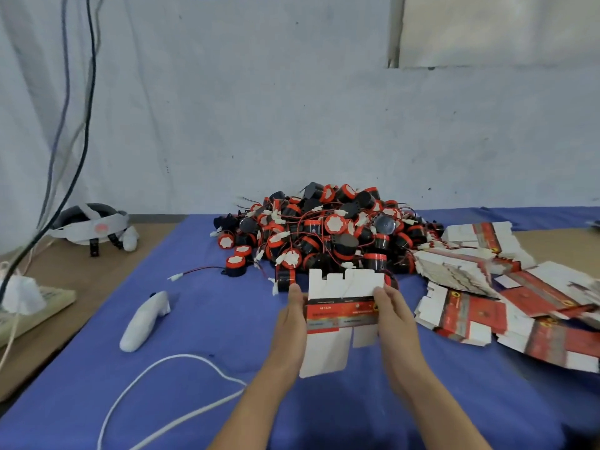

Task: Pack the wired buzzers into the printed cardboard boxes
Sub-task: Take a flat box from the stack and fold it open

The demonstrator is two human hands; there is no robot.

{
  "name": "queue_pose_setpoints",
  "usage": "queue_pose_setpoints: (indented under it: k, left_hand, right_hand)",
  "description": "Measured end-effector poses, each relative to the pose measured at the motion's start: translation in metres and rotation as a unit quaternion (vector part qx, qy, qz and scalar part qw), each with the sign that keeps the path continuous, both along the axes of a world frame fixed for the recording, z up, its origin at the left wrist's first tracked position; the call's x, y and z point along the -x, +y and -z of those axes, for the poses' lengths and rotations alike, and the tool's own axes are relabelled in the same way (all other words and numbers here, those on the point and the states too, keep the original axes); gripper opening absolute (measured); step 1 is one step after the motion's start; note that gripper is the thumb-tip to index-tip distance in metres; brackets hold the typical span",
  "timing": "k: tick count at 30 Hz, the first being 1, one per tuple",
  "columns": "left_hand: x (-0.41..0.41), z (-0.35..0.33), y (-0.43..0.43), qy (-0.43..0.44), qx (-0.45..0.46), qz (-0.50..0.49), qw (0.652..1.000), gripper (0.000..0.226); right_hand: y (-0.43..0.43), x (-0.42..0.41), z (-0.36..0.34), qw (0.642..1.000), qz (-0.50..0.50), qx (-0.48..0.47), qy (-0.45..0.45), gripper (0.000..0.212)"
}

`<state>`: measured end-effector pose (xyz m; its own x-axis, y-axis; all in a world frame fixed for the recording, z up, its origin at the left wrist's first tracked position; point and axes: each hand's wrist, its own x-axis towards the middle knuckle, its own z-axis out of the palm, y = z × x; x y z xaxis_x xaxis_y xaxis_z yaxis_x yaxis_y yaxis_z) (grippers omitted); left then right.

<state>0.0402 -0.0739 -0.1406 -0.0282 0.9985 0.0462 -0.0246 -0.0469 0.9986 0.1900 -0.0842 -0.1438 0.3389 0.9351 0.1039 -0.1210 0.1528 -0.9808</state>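
Closest in, a white cable [181, 355] loops over the blue cloth [470, 410]. Just past it, both hands are on one printed box [341, 315]. The left hand [289, 323] grasps its left edge and the right hand [393, 316] its right edge, fingers wrapped round the card. They hold it up off the cloth, white flaps sticking out top and bottom. Squeezing from both sides looks like the way to pop a flat sleeve open, so I'd call this box-forming, with nothing packed in it yet. Off to the left lies a white controller [143, 323], well out of the way. On the right, flat boxes [470, 316] are fanned out within easy reach. Beyond the held box sits the heap of wired buzzers [324, 235], red and black, wires tangled, handy for the next pick. Far left, a headset [94, 224] rests by the wall.
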Motion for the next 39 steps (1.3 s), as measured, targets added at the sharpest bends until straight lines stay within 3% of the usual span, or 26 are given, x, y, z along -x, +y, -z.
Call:
queue_pose_setpoints:
  k: [3, 9, 14, 20, 23, 34, 39]
  left_hand:
    - [0.004, 0.003, 0.003, -0.004, -0.020, -0.001, 1.000, 0.072]
    - [0.007, 0.010, 0.008, -0.005, -0.063, -0.009, 0.998, 0.066]
    - [0.000, 0.014, 0.010, -0.024, -0.091, 0.000, 0.996, 0.059]
    - [-0.009, 0.018, 0.012, -0.036, -0.100, -0.003, 0.994, 0.065]
    - [-0.016, 0.016, 0.006, -0.031, -0.103, -0.009, 0.994, 0.056]
    - [-0.050, 0.011, -0.035, -0.054, -0.080, -0.044, 0.994, 0.051]
    - [-0.055, 0.006, -0.035, -0.062, -0.079, -0.052, 0.994, 0.051]
  right_hand:
    - [0.006, 0.009, 0.002, 0.998, -0.053, 0.021, -0.005, 0.020]
    - [0.020, 0.025, 0.006, 0.993, -0.113, 0.008, -0.019, 0.058]
    - [0.029, 0.023, 0.010, 0.993, -0.118, 0.007, -0.026, 0.039]
    - [0.029, 0.017, 0.012, 0.996, -0.085, 0.012, -0.001, 0.036]
    - [0.027, 0.013, 0.014, 0.997, -0.074, 0.015, -0.015, 0.027]
    - [-0.024, 0.000, 0.005, 0.999, 0.007, -0.022, -0.032, 0.025]
    - [-0.040, -0.008, 0.004, 0.998, -0.005, -0.043, -0.054, 0.025]
